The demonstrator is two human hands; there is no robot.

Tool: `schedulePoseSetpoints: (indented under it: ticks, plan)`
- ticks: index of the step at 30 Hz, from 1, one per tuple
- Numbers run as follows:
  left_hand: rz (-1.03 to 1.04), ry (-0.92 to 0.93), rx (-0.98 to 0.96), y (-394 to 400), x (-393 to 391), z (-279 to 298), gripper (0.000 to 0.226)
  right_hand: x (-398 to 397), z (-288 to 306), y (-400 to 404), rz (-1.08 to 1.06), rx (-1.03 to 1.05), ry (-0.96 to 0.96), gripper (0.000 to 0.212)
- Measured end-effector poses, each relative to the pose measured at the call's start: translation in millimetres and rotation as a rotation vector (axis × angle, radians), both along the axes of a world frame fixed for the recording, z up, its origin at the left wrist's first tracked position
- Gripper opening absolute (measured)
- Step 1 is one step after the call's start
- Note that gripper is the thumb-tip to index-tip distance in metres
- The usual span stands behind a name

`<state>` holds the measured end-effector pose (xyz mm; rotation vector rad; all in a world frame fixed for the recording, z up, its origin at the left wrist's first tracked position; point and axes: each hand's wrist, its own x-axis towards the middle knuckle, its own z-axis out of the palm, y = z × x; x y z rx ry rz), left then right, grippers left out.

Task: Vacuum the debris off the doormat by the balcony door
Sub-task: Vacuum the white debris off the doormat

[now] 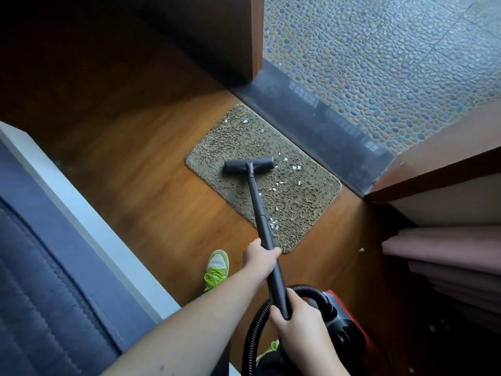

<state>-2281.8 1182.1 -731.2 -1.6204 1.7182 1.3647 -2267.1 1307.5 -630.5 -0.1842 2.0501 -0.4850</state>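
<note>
Two-hand hold on the vacuum wand [261, 215]. My left hand [259, 256] is wrapped around it mid-shaft, fingers curled round the tube. My right hand [294, 312] grips the lower end, where the wand meets the ribbed hose [250, 329], fingers closed on it too. Judging by the spacing, left steers and presses, right pushes and takes the hose weight.

The wand's long axis runs from near my body up and slightly left, pointing away toward the balcony threshold [320, 123]. The floor head [249, 165] sits flat on the doormat [298, 213], roughly in the mat's middle, its bar crosswise to the wand, so a stroke along the wand covers the bar's full width.

The doormat lies on the wood floor [151, 180], angled, with its far long edge just beside the dark threshold. White debris bits [294, 167] are scattered to the right of the head, along the wand and at the far corner, so plenty is not yet picked up. One stray bit [361, 249] lies off the mat on the floor to the right.

The red canister [344, 321] sits close behind my right hand. A green shoe [216, 268] is planted just short of the mat, off it so nothing is covered.
</note>
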Motion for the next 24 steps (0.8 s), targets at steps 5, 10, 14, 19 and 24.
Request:
schedulePoseSetpoints:
  ticks: [5,10,14,19,24]
  plan:
    - [0.003,0.022,-0.005,-52,-19,-5,0.044,-20,1,-52,0.016,-0.014,0.052,0.021]
    - [-0.021,0.064,-0.009,-109,-43,-9,0.050,-40,-4,-106,0.001,-0.031,0.076,0.018]
    - [-0.062,0.085,-0.015,-150,-68,-17,0.049,-57,-14,-145,-0.059,-0.050,0.082,0.014]
    - [-0.085,0.096,-0.002,-181,-88,-30,0.050,-77,-26,-174,-0.099,-0.068,0.072,0.015]
    - [-0.073,0.092,0.014,-192,-95,-40,0.048,-85,-34,-188,-0.108,-0.070,0.070,0.022]
